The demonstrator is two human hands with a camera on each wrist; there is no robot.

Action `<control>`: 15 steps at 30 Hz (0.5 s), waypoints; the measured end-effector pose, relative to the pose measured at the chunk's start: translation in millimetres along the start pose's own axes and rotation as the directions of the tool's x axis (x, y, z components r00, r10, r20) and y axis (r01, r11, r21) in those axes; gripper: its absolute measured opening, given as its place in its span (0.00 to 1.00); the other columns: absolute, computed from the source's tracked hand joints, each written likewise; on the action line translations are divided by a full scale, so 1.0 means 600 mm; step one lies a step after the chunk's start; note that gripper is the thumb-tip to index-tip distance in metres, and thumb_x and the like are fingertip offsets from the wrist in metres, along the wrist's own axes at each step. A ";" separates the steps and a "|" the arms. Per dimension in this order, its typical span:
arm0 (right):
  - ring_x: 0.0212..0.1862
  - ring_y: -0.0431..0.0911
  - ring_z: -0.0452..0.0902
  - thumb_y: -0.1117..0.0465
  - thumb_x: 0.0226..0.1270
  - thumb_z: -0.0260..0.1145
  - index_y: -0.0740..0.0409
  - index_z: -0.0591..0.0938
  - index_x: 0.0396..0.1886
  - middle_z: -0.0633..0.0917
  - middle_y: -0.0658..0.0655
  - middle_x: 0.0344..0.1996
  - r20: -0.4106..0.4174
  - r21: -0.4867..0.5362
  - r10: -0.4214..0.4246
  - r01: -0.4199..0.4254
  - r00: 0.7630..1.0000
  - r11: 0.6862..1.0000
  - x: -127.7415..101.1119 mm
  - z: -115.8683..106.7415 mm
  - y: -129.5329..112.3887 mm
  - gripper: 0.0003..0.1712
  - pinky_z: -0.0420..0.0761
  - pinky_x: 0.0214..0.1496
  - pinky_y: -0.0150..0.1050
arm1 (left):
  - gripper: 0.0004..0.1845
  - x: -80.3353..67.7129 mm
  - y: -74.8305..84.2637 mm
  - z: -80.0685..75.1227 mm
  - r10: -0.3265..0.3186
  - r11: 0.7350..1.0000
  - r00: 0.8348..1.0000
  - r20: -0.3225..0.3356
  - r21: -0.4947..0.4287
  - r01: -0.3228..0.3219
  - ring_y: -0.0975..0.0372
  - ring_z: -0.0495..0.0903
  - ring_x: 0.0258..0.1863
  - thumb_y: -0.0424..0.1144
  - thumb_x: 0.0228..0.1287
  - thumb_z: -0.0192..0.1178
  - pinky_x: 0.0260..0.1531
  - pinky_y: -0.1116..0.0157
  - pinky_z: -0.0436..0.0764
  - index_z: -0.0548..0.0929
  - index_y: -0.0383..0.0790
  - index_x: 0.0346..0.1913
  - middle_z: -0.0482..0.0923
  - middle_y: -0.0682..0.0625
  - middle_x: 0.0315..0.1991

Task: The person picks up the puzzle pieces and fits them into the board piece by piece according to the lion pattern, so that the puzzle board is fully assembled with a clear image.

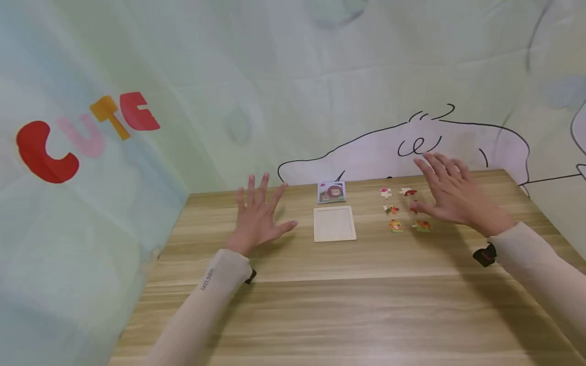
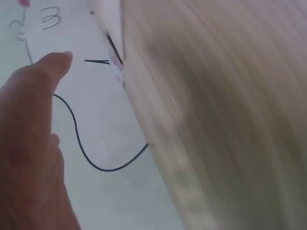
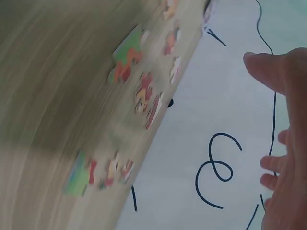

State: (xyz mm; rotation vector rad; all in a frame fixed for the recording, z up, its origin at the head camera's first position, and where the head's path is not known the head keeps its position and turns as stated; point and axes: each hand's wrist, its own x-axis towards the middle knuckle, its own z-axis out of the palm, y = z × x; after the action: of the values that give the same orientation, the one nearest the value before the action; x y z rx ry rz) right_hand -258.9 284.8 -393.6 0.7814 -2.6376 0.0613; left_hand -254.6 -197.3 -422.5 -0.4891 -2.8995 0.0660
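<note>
across the back and left of the scene a pale printed curtain [image 1: 320,76] is hung, marked with the coloured letters "cute" [image 1: 82,134] at the left and a black line drawing [image 1: 412,147] behind the far edge. below it a wooden tabletop [image 1: 348,305] is seen, its grain running left to right. two long pale sleeves [image 1: 206,300] are stretched over the tabletop from the near edge.

the left hand [image 1: 258,218] is held over the left part of the tabletop, fingers straight and fanned apart, nothing gripped; whether the palm touches the wood cannot be told. the right hand [image 1: 450,195] is held flat and spread near the far right corner, above the puzzle pieces [image 1: 405,208], nothing pinched.

between the hands, toward the far edge, an empty pale puzzle tray [image 1: 334,223] is laid flat. just behind it, nearer the far edge, a small lion picture card [image 1: 331,192] is placed. the puzzle pieces are scattered in two short rows to the right of the tray, partly under the right hand; in the right wrist view they [image 3: 139,96] are shown blurred along the far edge, apart from one another.
</note>
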 end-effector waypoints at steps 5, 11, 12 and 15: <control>0.71 0.66 0.59 0.47 0.60 0.70 0.58 0.55 0.79 0.62 0.68 0.75 -0.084 0.213 0.023 -0.004 0.996 0.977 0.022 0.016 -0.014 0.54 0.59 0.63 0.64 | 0.55 0.008 0.030 0.021 -0.005 0.960 0.995 0.098 -0.277 0.032 0.38 0.26 0.78 0.77 0.56 0.55 0.70 0.31 0.41 0.38 0.70 0.80 0.27 0.41 0.82; 0.68 0.67 0.63 0.56 0.61 0.70 0.59 0.61 0.77 0.69 0.69 0.70 -0.127 0.415 0.120 -0.057 0.985 0.908 0.035 0.032 -0.025 0.47 0.60 0.64 0.69 | 0.54 0.016 0.055 0.040 0.054 0.860 0.979 0.199 -0.507 0.055 0.35 0.40 0.78 0.70 0.59 0.61 0.68 0.29 0.47 0.42 0.67 0.81 0.40 0.37 0.81; 0.67 0.67 0.65 0.57 0.62 0.70 0.60 0.62 0.77 0.70 0.69 0.69 -0.129 0.436 0.131 -0.062 0.983 0.898 0.037 0.035 -0.026 0.46 0.60 0.63 0.70 | 0.53 0.016 0.057 0.044 0.060 0.848 0.974 0.219 -0.525 0.066 0.36 0.39 0.78 0.69 0.59 0.62 0.68 0.29 0.46 0.43 0.67 0.81 0.41 0.37 0.81; 0.63 0.66 0.68 0.58 0.65 0.68 0.61 0.64 0.75 0.74 0.70 0.65 -0.117 0.474 0.151 -0.079 0.982 0.877 0.045 0.046 -0.030 0.41 0.62 0.62 0.70 | 0.52 0.013 0.062 0.056 0.067 0.835 0.961 0.269 -0.543 0.094 0.36 0.36 0.79 0.69 0.57 0.64 0.69 0.29 0.42 0.48 0.68 0.80 0.39 0.39 0.82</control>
State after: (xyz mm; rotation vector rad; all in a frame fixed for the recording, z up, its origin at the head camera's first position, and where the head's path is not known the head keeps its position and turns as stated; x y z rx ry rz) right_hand -280.0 251.2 -410.3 0.7252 -2.5441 0.7865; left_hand -256.6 -159.9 -456.9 -0.5850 -3.1714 -0.7946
